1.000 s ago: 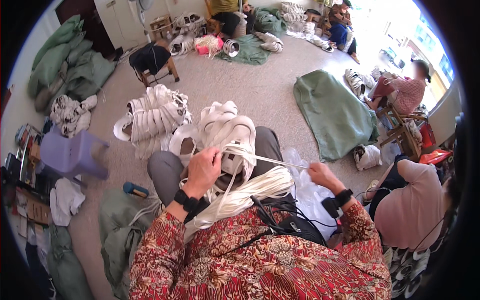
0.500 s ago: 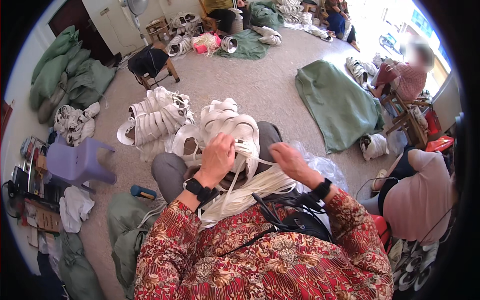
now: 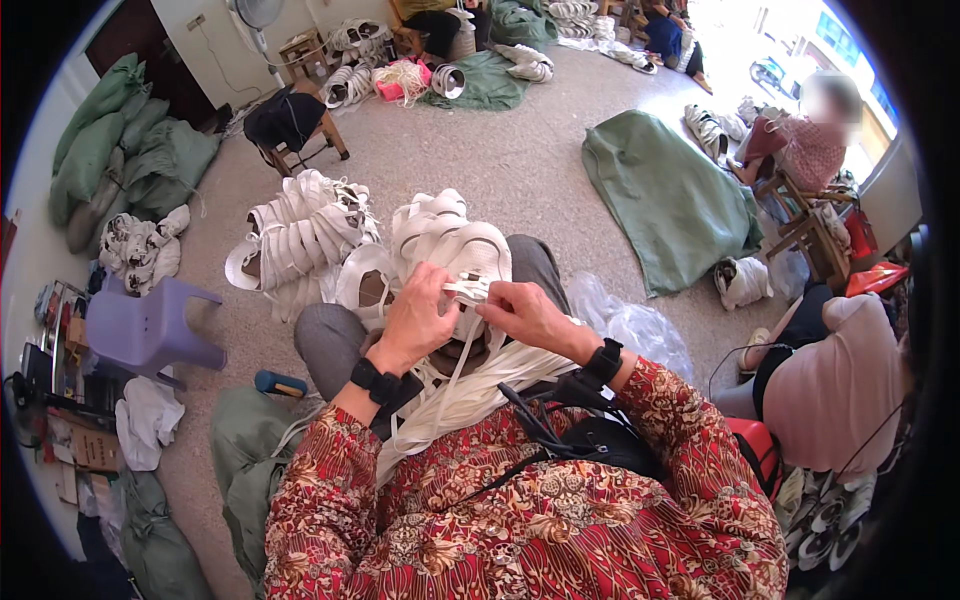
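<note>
A stack of white shoes (image 3: 445,235) rests between my knees, the nearest shoe's lacing area toward me. My left hand (image 3: 415,318) is closed at the left side of that area, its fingertips pinching a white shoelace (image 3: 466,290). From the right, my right hand (image 3: 530,312) meets it, thumb and fingers pinched on the lace close to the eyelets; the fingertips partly hide the lace. One loose lace end hangs toward my lap. There a thick bundle of white laces (image 3: 440,415) lies across my shirt.
Another pile of white shoes (image 3: 300,240) stands at the left, near a purple stool (image 3: 155,325). Green cloth (image 3: 670,200) covers the floor to the right. Clear plastic (image 3: 635,330) lies by my right knee. A person in pink (image 3: 835,390) sits close on the right.
My right hand has moved left to the shoe, from where it held the lace drawn out to the right. My left hand stays near the eyelets. The whole view has shifted slightly.
</note>
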Demonstrator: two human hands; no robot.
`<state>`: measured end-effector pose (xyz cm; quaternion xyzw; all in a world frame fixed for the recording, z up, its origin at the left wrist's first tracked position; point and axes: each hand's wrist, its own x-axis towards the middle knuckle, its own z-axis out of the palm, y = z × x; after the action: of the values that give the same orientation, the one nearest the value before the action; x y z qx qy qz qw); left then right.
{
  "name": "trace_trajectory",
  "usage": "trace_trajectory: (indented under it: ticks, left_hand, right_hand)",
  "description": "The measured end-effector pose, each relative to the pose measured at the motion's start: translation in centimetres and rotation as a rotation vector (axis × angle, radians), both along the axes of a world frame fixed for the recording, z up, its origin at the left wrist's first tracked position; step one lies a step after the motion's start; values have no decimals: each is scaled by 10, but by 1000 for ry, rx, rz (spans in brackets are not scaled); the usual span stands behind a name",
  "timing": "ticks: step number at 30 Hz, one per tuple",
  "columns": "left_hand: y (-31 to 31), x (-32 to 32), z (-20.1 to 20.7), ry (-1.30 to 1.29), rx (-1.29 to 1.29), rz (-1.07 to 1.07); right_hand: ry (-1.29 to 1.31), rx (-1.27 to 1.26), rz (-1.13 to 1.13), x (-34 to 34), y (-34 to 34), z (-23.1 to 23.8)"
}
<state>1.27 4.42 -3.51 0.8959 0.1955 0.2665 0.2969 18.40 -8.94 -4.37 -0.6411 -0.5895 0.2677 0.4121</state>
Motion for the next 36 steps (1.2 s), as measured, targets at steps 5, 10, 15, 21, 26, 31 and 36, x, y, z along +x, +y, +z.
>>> trace_trajectory:
  ticks: [5,10,15,21,26,31,36]
  left_hand:
    - [5,-3,8,79,-228,93]
    - [-1,-2,1,59,-35,106]
    - [-20,-3,15,-23,177,98]
    - [-42,1,11,76,535,-27]
    - [-46,15,3,203,604,40]
    - [-44,14,4,219,624,63]
    - [-52,-3,21,102,228,22]
  right_hand:
    - [48,-19,84,23,-30,1]
    - [255,-249,11,33,-55,3]
    - [-337,287,-134,40,-43,0]
    - [-249,347,-285,45,-40,13]
    - [-209,355,-295,50,-38,4]
    - [-317,309,-303,58,-34,-12]
    - [-271,228,-288,59,-25,-18]
